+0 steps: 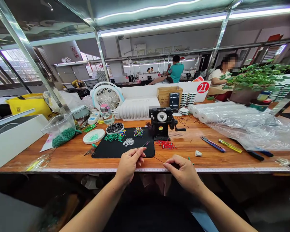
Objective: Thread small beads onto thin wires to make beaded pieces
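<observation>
My left hand [130,162] pinches one end of a thin dark wire [157,158] at the front edge of the black mat [116,149]. Just past the table's front edge, my right hand [183,170] has its fingers pinched on the wire's other end. The wire stretches between the two hands. On the mat lie heaps of small green [114,137], white [128,142] and mixed-colour beads [138,131]. A black hand-crank winding machine [162,123] with a dial stands behind the mat, and red pieces [166,145] lie in front of it.
A white dish [94,136], a bowl of dark beads [114,128], a bag of green beads [61,130], a white fan [107,95], a cardboard box [168,93], rolled plastic sheets [217,111], a potted plant [252,80], and tools [212,144] lie around. Other people work behind.
</observation>
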Available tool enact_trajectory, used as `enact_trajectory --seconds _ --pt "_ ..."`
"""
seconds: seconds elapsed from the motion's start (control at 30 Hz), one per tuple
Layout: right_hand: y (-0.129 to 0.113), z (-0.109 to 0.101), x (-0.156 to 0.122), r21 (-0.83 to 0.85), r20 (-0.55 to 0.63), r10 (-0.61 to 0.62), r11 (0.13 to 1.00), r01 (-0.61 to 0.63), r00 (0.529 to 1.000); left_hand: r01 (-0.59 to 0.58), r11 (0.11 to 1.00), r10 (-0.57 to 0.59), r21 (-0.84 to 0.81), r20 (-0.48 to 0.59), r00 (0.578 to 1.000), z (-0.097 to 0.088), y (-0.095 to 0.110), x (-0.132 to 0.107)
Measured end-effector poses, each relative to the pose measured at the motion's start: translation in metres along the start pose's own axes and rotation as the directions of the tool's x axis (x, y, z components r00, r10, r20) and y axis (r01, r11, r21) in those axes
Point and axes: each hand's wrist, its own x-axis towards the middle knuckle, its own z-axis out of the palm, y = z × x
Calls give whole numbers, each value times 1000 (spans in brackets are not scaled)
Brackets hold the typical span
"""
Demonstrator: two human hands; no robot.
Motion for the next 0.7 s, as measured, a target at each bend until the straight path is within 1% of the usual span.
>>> enact_trajectory --seconds 0.13,0.37,0.53,0.7 --pt "0 0 1 -6 22 16 1000 -16 1000 -2 998 0 -61 -34 999 -3 -2 -4" --pt "2 -3 1 -15 71 67 998 -66 995 -52 987 46 -153 -46 998 -6 -5 -17" --pt "6 -5 -1 -64 94 62 996 -56 994 -106 975 93 -196 -77 993 -9 -8 -21" --pt "7 -8 -2 -44 100 55 998 -50 994 -133 962 113 -239 -95 989 -13 -12 -20"
